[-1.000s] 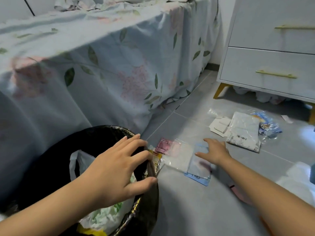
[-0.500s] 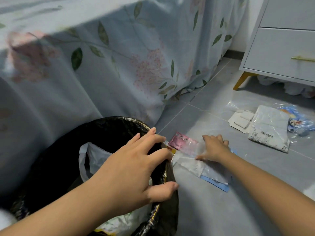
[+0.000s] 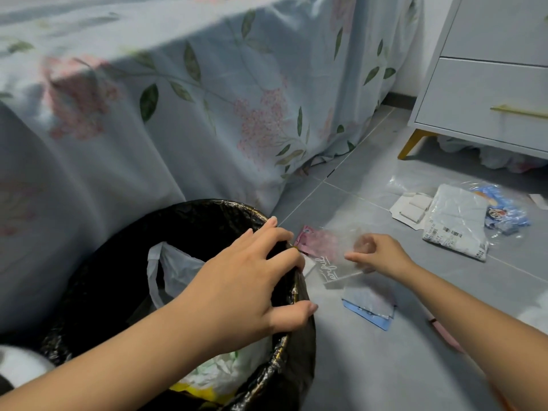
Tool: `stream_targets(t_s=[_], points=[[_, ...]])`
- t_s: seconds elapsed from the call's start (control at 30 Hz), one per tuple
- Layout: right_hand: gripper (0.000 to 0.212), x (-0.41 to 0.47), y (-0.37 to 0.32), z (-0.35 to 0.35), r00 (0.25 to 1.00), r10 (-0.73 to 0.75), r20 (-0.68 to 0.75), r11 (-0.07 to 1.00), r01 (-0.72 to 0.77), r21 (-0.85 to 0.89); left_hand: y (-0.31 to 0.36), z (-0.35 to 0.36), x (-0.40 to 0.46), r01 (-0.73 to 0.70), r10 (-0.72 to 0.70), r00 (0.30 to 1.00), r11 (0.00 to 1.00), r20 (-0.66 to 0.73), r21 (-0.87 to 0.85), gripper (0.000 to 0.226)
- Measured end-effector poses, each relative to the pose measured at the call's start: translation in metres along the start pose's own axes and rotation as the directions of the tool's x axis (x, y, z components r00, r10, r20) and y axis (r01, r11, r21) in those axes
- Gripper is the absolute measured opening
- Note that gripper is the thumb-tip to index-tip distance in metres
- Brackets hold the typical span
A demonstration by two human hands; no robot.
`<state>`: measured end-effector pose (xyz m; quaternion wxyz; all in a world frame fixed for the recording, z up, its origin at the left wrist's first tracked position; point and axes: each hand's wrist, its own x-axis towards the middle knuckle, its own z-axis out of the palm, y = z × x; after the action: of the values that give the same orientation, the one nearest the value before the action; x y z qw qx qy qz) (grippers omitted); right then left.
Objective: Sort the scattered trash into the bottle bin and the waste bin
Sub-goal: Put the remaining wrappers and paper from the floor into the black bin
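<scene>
My left hand [image 3: 246,289] grips the waste bin [image 3: 299,345] rim; my right hand [image 3: 378,256] pinches the clear wrapper [image 3: 338,259] just beside it. Advise lifting flat, clearing the rim before release.

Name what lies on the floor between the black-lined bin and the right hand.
Head view: a pink sachet and part of the clear bag the right hand pinches.

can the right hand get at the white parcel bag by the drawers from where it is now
Probably yes: the right hand pinches a clear wrapper, but bare floor lies between it and the parcel bag.
</scene>
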<state>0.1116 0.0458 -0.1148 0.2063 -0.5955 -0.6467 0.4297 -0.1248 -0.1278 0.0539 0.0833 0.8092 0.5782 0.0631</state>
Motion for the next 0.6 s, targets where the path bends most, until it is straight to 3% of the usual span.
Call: stream_targets(t_s=[0.1, 0.2, 0.3, 0.43, 0.53, 0.6], points=[[0.023, -0.023, -0.005, -0.011, 0.999, 0.034, -0.033, 0.993, -0.03, 0.113, 0.001, 0.0, 0.0, 0.01, -0.01, 1.0, 1.0, 0.005, -0.017, 0.062], [0.02, -0.052, -0.013, -0.024, 0.992, 0.088, -0.093, 0.942, -0.052, 0.331, 0.0, 0.002, -0.001, 0.012, -0.011, 0.999, 0.999, 0.03, -0.052, 0.059], [0.019, -0.079, -0.031, -0.036, 0.981, 0.097, -0.169, 0.868, 0.0, 0.496, 0.008, -0.002, -0.005, 0.076, -0.082, 0.997, 0.948, -0.008, -0.309, 0.057], [0.026, -0.101, -0.084, -0.055, 0.983, 0.023, -0.182, 0.786, 0.095, 0.61, 0.009, -0.012, -0.014, 0.157, -0.354, 0.92, 0.727, -0.17, -0.668, 0.061], [0.049, -0.115, -0.13, -0.058, 0.989, -0.107, -0.106, 0.728, 0.15, 0.668, 0.003, -0.029, -0.025, 0.134, -0.507, 0.849, 0.483, -0.151, -0.865, 0.065], [0.041, -0.127, -0.158, -0.052, 0.982, -0.187, 0.008, 0.745, 0.137, 0.653, -0.002, -0.043, -0.034, 0.126, -0.577, 0.809, 0.354, -0.11, -0.927, 0.067]])
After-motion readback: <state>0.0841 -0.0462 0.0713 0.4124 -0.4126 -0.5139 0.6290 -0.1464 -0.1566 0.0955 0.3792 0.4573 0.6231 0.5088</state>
